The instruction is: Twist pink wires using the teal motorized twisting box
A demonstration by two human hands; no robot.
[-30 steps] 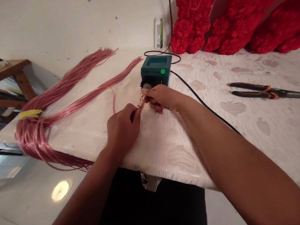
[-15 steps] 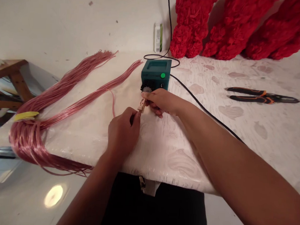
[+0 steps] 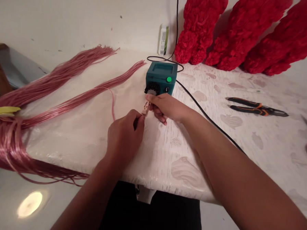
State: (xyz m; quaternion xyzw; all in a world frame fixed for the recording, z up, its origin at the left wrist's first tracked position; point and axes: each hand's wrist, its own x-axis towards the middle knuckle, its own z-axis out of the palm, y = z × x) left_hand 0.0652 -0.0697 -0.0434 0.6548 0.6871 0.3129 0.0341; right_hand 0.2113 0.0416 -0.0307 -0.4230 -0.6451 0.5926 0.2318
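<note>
My right hand (image 3: pixel 166 107) is closed in a pinch on a small pale peg-like piece (image 3: pixel 145 108) right in front of a teal box machine (image 3: pixel 161 78) with a green button. My left hand (image 3: pixel 124 135) is closed just below, its fingertips touching the lower end of the same piece. A single pink strand (image 3: pixel 113 101) curves away from my left hand toward the bundles. Whether that strand is in my left fingers is hidden.
Two long bundles of pink strands (image 3: pixel 67 86) lie across the left of the table and hang over its edge, bound with yellow tape (image 3: pixel 3 111). Orange-handled pliers (image 3: pixel 255 107) lie at the right. A black cord (image 3: pixel 207 116) runs from the machine. Red ruffled shapes (image 3: pixel 235 33) lean on the wall.
The view has shifted right and slightly up. Both hands hold the same pose at the machine's front.
</note>
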